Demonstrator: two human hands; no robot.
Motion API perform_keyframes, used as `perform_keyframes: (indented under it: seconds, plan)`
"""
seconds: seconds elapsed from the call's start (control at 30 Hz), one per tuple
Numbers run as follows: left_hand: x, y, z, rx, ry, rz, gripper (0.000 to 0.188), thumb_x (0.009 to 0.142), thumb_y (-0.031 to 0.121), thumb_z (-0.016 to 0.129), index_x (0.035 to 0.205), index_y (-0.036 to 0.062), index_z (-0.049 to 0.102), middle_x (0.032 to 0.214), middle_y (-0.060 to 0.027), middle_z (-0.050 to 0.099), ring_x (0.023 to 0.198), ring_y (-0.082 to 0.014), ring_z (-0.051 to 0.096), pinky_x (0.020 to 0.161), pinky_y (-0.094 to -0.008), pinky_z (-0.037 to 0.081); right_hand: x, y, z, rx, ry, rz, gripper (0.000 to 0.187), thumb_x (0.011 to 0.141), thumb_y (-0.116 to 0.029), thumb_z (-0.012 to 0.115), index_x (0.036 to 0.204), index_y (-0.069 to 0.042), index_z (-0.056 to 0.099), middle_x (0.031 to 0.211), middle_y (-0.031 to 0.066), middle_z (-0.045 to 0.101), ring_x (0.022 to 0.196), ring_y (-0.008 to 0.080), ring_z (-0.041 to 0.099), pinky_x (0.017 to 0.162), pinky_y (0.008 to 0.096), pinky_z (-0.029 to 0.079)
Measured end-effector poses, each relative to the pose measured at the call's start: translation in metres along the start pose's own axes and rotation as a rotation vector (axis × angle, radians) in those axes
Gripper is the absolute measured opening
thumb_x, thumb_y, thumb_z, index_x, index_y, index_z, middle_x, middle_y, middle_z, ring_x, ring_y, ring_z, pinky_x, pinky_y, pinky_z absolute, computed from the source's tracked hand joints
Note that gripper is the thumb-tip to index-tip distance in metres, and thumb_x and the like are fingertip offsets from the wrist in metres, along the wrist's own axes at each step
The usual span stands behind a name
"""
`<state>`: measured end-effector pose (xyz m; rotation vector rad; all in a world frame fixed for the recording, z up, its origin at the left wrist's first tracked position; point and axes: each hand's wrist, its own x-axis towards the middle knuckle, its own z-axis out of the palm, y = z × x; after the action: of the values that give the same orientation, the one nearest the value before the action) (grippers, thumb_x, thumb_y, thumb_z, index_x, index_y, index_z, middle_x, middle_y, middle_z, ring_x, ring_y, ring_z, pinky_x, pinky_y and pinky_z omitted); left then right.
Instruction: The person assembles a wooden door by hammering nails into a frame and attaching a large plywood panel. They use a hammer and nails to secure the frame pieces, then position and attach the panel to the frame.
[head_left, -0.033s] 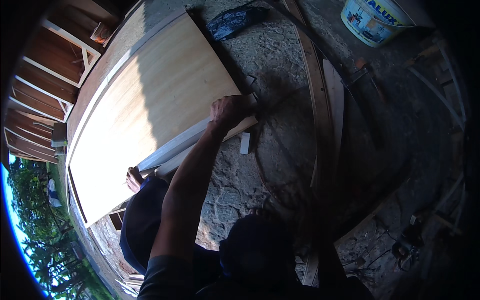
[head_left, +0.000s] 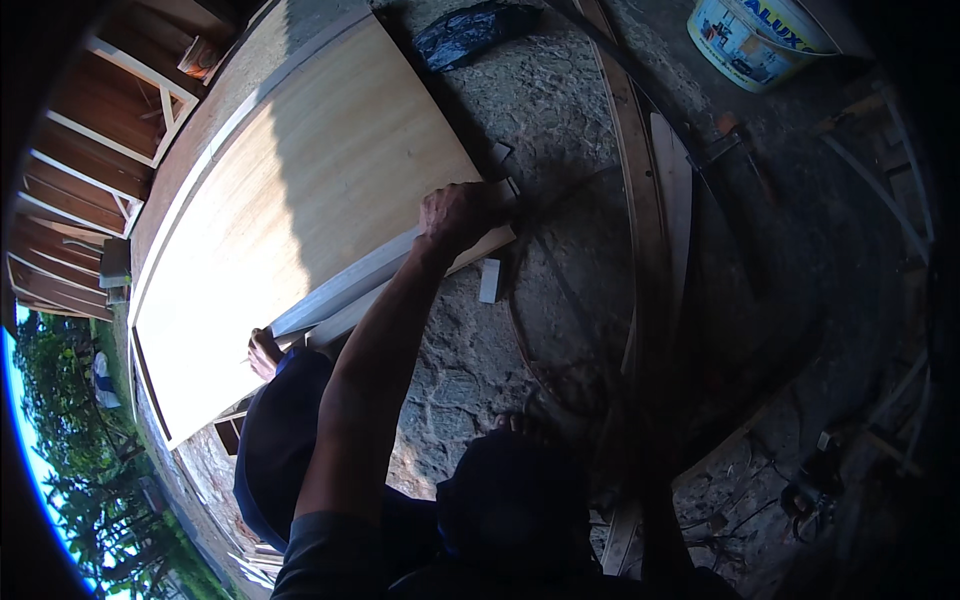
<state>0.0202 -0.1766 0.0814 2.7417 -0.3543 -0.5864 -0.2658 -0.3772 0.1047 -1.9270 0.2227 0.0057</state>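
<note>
A large plywood panel [head_left: 370, 150] lies in front of me, its left part bright with sunlight and the rest in shade. A long pale strip [head_left: 345, 288], which looks like wood, runs along the panel's near edge. My right hand [head_left: 455, 215] is closed over the strip near the panel's right corner. At the strip's other end, my left hand [head_left: 263, 355] grips it, with its fingertips by the panel's face and the forearm hidden behind my knee. Under the near edge, part of a wooden frame piece [head_left: 345, 320] shows.
A small white block [head_left: 489, 281] lies on the rough floor by the panel's corner. Long boards [head_left: 635, 180] stretch along my right. Beyond them are a clamp-like tool [head_left: 722, 150] and a paint bucket [head_left: 750, 45]. A black plastic bag [head_left: 475, 35] lies past the panel; wooden frames [head_left: 95, 150] stand at far left.
The whole view has shifted very slightly. Both hands keep their places on the strip, and nothing else visibly differs.
</note>
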Motion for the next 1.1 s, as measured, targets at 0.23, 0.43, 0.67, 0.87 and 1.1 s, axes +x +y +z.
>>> perform_keyframes:
  seconds: [0.23,0.43,0.67,0.87,1.1]
  plan:
    - [0.004,0.006,-0.004,0.055,0.072,0.089,0.055,0.079,0.057,0.073,0.109,0.0109,0.074,0.105,-0.0161,0.074,0.101,-0.0348,0.070,0.088,-0.0472,0.053,0.054,-0.010,0.018,0.023,0.125,-0.135,0.051,0.089,-0.006,0.067,0.139,0.001,0.055,0.130,0.0226,0.063,0.116,0.0278,0.066,0.091,0.0375,0.055]
    - [0.009,-0.003,-0.007,0.017,0.094,0.040,0.068,0.070,0.066,0.078,0.106,0.0084,0.074,0.102,-0.0154,0.073,0.101,-0.0346,0.069,0.086,-0.0480,0.052,0.040,0.013,0.024,0.096,0.045,-0.054,0.056,0.092,-0.023,0.070,0.141,0.000,0.053,0.134,0.0236,0.060,0.118,0.0323,0.064,0.094,0.0398,0.054]
    - [0.006,0.010,-0.001,0.028,0.003,0.074,0.065,0.076,0.069,0.071,0.103,0.0092,0.074,0.100,-0.0159,0.073,0.099,-0.0342,0.069,0.087,-0.0475,0.052,-0.031,0.029,-0.012,-0.432,0.008,-0.249,0.054,0.091,-0.018,0.070,0.141,-0.002,0.055,0.129,0.0251,0.062,0.096,0.0277,0.069,0.078,0.0384,0.057]
    - [0.007,0.004,0.003,0.099,0.049,0.067,0.065,0.076,0.069,0.071,0.106,0.0111,0.075,0.102,-0.0162,0.074,0.100,-0.0345,0.070,0.087,-0.0484,0.053,0.085,0.017,0.042,0.174,0.108,-0.074,0.052,0.088,-0.015,0.071,0.137,-0.002,0.058,0.126,0.0204,0.065,0.092,0.0290,0.072,0.080,0.0367,0.058]
    - [0.003,0.006,-0.006,0.075,-0.013,0.039,0.055,0.080,0.060,0.071,0.105,0.0104,0.075,0.102,-0.0159,0.073,0.100,-0.0349,0.069,0.087,-0.0469,0.052,-0.076,0.012,-0.019,-0.281,-0.052,0.021,0.054,0.092,-0.012,0.066,0.143,-0.004,0.051,0.133,0.0211,0.059,0.102,0.0280,0.068,0.086,0.0375,0.055]
